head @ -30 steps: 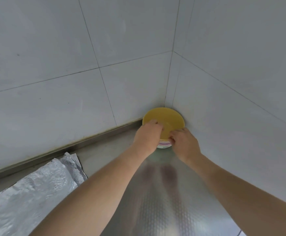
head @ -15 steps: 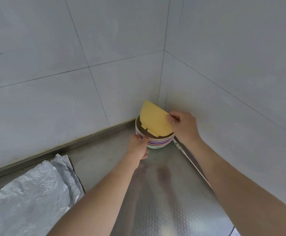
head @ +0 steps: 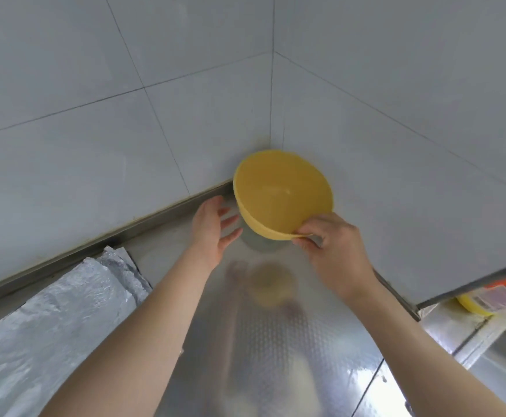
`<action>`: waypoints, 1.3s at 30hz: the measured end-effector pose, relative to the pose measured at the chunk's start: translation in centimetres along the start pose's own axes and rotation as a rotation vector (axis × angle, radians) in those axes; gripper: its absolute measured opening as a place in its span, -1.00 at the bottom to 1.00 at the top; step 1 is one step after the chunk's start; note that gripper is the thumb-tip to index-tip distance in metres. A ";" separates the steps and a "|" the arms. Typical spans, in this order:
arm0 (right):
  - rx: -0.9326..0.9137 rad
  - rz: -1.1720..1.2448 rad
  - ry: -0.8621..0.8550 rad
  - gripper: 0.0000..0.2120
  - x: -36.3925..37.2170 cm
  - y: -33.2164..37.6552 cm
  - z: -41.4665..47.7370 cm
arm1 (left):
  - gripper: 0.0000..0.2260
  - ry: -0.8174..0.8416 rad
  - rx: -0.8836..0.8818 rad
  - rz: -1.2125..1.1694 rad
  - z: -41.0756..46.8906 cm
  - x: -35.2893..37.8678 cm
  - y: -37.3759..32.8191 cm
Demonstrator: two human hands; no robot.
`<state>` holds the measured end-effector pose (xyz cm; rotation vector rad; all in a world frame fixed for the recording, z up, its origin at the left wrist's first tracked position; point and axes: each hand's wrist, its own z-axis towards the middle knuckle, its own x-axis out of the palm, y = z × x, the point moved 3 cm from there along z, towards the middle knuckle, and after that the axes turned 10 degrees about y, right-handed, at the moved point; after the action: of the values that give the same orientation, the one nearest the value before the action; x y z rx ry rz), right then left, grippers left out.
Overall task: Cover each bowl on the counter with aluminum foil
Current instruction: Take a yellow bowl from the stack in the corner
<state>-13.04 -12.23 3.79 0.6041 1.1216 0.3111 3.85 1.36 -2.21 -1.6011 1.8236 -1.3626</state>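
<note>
Under the yellow bowl (head: 279, 194) there is only a smeared grey patch (head: 257, 246) on the steel counter (head: 276, 341), and I cannot tell whether it is shadow or something standing there. The bowl's base is hidden behind its own near wall. Nearer to me than the bowl, a dull yellowish blur on the counter looks like its reflection. Far to the bowl's right, a yellow bottle (head: 486, 299) is half hidden by the wall panel's lower edge, and the sink (head: 504, 356) below it is cut off by the frame. Down to the bowl's left lies the crinkled foil sheet (head: 53, 320), flat on the counter and also cut off. Half a second ago the bowl was tipping out of a stack of striped bowls that the left hand steadied. That stack no longer shows, the bowl is held up off the counter in front of the wall corner, and the left hand (head: 209, 233) has let go. It hovers just left of the bowl without touching it, palm turned toward it and fingers (head: 230, 221) straight and apart. The right hand (head: 336, 254) pinches the bowl's near rim between thumb and curled fingers. The bowl is round, so it has no long axis. It hangs tilted, with its mouth facing up and toward me.
</note>
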 end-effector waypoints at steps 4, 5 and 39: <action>-0.095 -0.074 0.086 -0.82 2.7 1.7 -3.6 | -0.81 0.133 -0.074 0.288 -5.9 -2.9 -0.5; -0.093 -0.097 0.123 -0.81 3.4 2.2 -4.4 | -0.88 0.166 -0.087 0.388 -7.2 -3.6 0.1; 0.662 -0.333 0.287 -0.45 11.0 4.1 -17.3 | -0.60 0.330 -0.116 0.704 -19.8 -15.3 10.7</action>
<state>-23.89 1.92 -7.14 0.9536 1.5906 -0.2882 -12.97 22.32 -6.54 -0.6572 2.3708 -1.2296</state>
